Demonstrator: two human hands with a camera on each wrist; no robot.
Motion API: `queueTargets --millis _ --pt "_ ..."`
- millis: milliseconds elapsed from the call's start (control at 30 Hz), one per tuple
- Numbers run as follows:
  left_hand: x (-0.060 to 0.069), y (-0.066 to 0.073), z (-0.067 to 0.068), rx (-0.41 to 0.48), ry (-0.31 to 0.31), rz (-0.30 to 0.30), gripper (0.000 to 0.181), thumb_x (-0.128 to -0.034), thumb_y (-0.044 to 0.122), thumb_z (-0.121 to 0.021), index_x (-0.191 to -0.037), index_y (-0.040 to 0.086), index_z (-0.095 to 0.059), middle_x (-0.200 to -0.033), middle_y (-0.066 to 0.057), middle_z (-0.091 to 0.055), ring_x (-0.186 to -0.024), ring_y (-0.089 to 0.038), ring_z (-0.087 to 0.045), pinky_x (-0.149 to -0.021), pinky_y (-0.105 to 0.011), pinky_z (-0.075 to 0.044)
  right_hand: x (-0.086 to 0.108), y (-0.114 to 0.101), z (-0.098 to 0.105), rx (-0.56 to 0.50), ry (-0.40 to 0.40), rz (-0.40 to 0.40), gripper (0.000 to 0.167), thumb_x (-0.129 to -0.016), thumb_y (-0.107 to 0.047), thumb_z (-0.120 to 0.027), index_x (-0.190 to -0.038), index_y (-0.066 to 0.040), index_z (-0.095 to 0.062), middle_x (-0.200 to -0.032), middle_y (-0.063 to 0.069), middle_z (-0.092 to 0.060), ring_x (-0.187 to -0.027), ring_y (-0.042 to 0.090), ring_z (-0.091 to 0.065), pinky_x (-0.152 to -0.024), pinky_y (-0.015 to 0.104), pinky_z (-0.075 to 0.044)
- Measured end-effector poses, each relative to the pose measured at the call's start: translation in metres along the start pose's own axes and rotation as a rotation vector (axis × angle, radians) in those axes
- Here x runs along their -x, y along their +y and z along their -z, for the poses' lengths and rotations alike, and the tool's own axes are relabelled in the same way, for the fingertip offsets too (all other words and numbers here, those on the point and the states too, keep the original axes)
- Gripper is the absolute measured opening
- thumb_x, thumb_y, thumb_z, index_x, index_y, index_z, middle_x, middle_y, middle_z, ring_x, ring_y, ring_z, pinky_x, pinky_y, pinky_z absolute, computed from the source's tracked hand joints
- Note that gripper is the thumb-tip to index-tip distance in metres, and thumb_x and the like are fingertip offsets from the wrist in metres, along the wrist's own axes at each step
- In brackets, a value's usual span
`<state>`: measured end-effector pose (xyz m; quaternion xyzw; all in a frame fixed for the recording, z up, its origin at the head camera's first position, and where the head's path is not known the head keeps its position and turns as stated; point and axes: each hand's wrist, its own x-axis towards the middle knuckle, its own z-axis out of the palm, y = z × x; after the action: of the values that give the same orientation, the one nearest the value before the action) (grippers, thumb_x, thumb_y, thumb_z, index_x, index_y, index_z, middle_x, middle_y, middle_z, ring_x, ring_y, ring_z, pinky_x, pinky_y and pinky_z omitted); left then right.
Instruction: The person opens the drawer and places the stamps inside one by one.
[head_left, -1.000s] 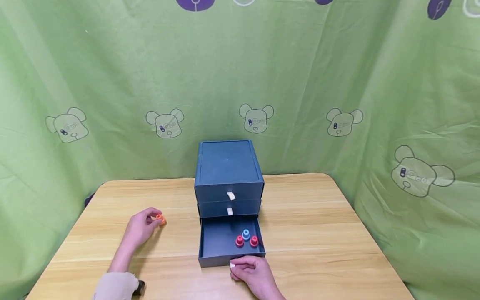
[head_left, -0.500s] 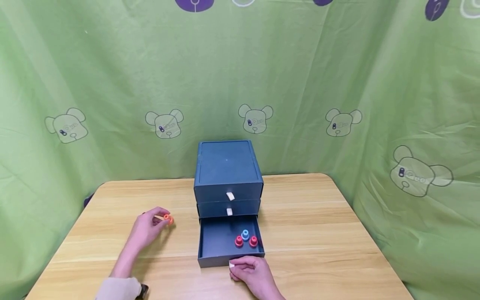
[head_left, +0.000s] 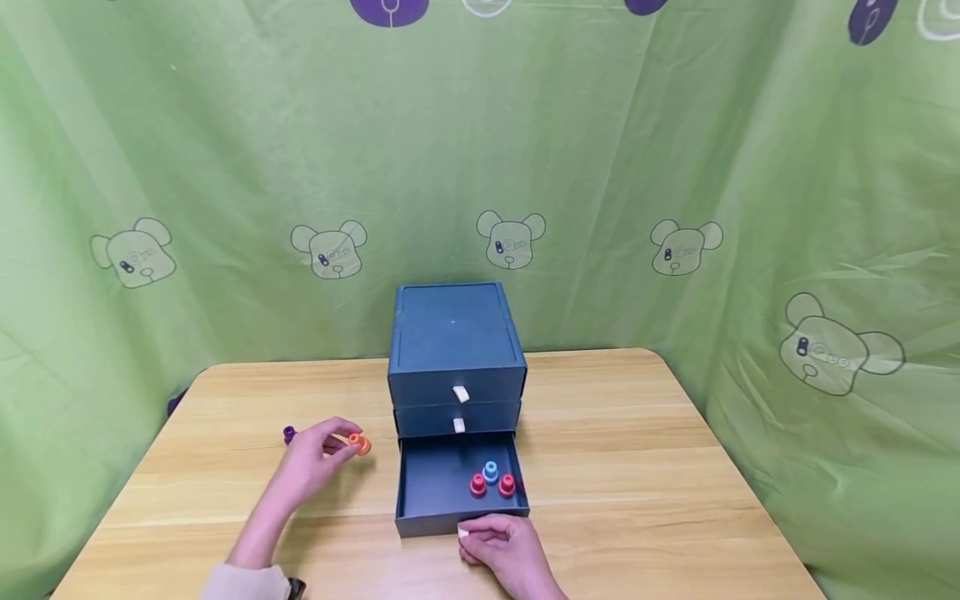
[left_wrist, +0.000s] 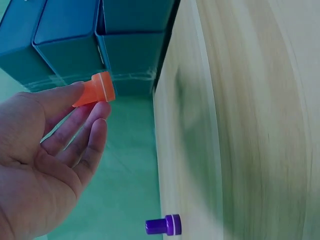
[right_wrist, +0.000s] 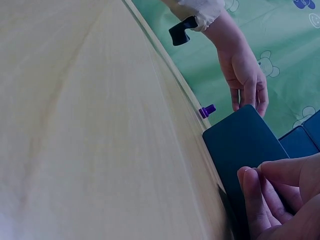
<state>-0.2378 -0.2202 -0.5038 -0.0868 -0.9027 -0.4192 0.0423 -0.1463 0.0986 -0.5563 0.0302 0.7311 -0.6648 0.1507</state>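
Observation:
My left hand (head_left: 313, 464) pinches a small orange toy stamp (head_left: 358, 443), with a narrow knob and wider base, above the table left of the drawer unit. Up close in the left wrist view, thumb and fingertips hold the orange stamp (left_wrist: 94, 90) by its narrow end. A purple stamp (head_left: 289, 434) stands on the table behind that hand. My right hand (head_left: 510, 550) pinches the white pull tab (head_left: 463, 530) of the pulled-out bottom drawer (head_left: 427, 523). Inside it, on the right, stand a light blue stamp (head_left: 491, 472) and two red stamps (head_left: 477, 485).
The dark blue drawer unit (head_left: 453, 329) stands at the back middle of the wooden table (head_left: 637, 467). Its two upper drawers are closed, each with a white tab (head_left: 461, 393). A green curtain (head_left: 585, 150) hangs behind and along the sides.
My left hand has carried the orange stamp rightward, toward the drawer, and the purple stamp has come into view behind it. The right hand has stayed at the pull tab.

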Motion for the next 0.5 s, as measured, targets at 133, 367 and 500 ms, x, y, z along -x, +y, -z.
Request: queueTargets --millis 133,367,500 --pt "0.001 0.007 -0.004 0.015 -0.016 -0.011 0.023 -0.0914 0.010 -0.077 -0.114 0.009 -0.074 -0.103 -0.005 -0.077 -0.086 -0.013 -0.071 -0.076 -0.022 -0.058 0.000 0.000 0.000 -0.003 -0.005 0.009 0.022 -0.089 -0.002 -0.078 -0.109 0.006 -0.077 -0.094 0.017 -0.080 -0.081 0.018 -0.078 -0.074 0.030 -0.063" --pt "0.002 0.015 -0.011 0.020 -0.031 -0.024 0.022 -0.0910 0.013 -0.078 -0.113 0.013 -0.074 -0.103 -0.001 -0.077 -0.086 -0.011 -0.070 -0.077 -0.022 -0.057 0.000 0.000 0.000 -0.005 -0.011 0.012 0.022 -0.090 -0.002 -0.078 -0.110 0.007 -0.076 -0.095 0.018 -0.080 -0.081 0.018 -0.078 -0.074 0.030 -0.063" --pt "0.003 0.020 -0.015 0.035 -0.038 -0.052 0.021 -0.0906 0.012 -0.079 -0.112 0.013 -0.075 -0.102 -0.001 -0.078 -0.085 -0.010 -0.071 -0.076 -0.022 -0.058 0.000 0.000 0.000 0.000 -0.007 0.004 0.022 -0.090 -0.003 -0.078 -0.110 0.005 -0.077 -0.096 0.017 -0.080 -0.082 0.018 -0.078 -0.075 0.030 -0.063"
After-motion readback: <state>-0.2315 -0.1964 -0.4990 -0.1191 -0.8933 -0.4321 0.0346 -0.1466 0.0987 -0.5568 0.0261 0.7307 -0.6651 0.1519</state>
